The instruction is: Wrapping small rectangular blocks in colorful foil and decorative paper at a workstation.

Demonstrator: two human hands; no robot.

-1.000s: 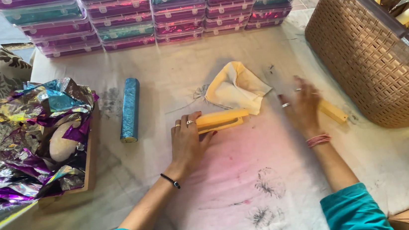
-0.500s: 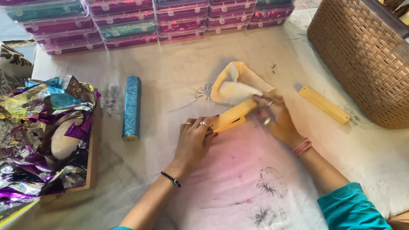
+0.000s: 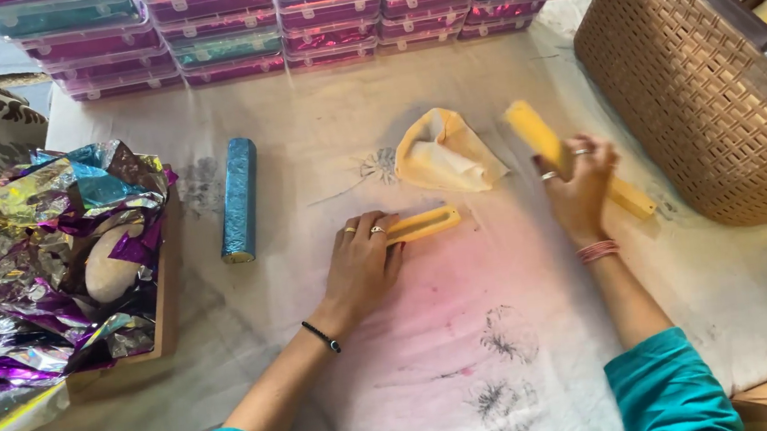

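The left hand (image 3: 362, 262) presses flat on a slotted yellow bar (image 3: 422, 225), its long axis toward two o'clock. The right hand (image 3: 580, 187) grips a long yellow stick (image 3: 533, 131) running ten to four.

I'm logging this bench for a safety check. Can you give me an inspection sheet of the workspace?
Surface: white cloth with pink stain and ink-like marks.
Job's things: yellow frame flat under the left hand; yellow bar gripped by the right hand; another bar lies beside it.
Clutter: yellow rag, blue foil roll, foil sheets heaped on a tray.
Grippers: left flat on frame, right closed on bar.
Cables: nothing seen.
Surroundings: stacked boxes, wicker basket of bars.
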